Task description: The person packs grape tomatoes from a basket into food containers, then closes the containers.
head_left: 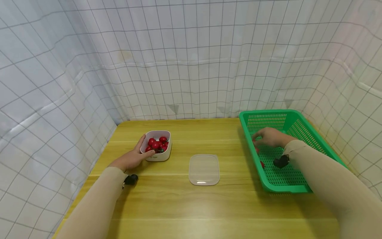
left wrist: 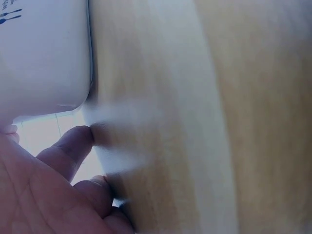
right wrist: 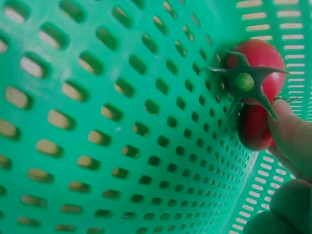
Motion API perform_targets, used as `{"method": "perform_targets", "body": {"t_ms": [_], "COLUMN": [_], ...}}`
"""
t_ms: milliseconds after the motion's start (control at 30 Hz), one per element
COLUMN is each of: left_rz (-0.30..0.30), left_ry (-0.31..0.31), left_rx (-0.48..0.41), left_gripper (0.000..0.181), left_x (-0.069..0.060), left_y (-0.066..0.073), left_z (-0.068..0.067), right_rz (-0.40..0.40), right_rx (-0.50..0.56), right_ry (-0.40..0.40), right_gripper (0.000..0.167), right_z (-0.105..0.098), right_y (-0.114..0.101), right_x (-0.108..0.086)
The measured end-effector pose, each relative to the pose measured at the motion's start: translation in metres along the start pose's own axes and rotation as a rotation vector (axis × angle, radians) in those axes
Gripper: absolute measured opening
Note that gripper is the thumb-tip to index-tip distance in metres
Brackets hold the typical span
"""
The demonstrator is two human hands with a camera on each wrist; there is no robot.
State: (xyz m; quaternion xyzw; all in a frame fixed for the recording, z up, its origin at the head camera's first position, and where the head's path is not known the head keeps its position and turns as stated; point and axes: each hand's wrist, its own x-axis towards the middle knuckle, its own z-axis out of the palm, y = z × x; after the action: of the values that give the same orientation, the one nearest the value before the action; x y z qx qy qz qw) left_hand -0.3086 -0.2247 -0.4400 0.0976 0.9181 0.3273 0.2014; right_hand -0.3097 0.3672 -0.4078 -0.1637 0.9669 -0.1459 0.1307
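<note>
A white container (head_left: 161, 157) filled with several red tomatoes (head_left: 156, 145) stands at the left of the table. My left hand (head_left: 130, 159) touches its left corner, thumb by the near rim and index finger along the left side. In the left wrist view the other fingers (left wrist: 70, 151) lie beside the container (left wrist: 44, 58). Inside the green basket (head_left: 285, 189), my right hand (head_left: 271, 137) is at the left wall. The right wrist view has its fingertips (right wrist: 287, 126) pinching a tomato (right wrist: 254, 127), with another green-stemmed tomato (right wrist: 261, 53) touching it.
A translucent square lid (head_left: 204, 170) lies flat on the wooden table (head_left: 179, 205) between container and basket. Another tomato (head_left: 262, 164) sits by the basket's left wall. A white grid-patterned curtain (head_left: 206, 73) stands behind the table and at both sides.
</note>
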Motion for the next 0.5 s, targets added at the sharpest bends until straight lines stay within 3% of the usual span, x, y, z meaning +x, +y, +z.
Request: {"method": "perform_targets", "body": {"t_ms": [267,500], "left_rz": [0.001,0.012], "left_ry": [-0.014,-0.01], "left_rx": [-0.037,-0.053], "left_gripper": [0.113,0.111], "left_x": [0.0001,0.0009], "left_y": [0.0003,0.0009], "left_z": [-0.0007,-0.001], "right_rz": [0.012,0.049], "right_rx": [0.028,0.022], "right_ry": [0.002,0.021], "right_gripper": [0.046,0.037], "right_z": [0.0015,0.0023], "right_y": [-0.0008,0.0019], "right_x": [0.0016,0.0001]}}
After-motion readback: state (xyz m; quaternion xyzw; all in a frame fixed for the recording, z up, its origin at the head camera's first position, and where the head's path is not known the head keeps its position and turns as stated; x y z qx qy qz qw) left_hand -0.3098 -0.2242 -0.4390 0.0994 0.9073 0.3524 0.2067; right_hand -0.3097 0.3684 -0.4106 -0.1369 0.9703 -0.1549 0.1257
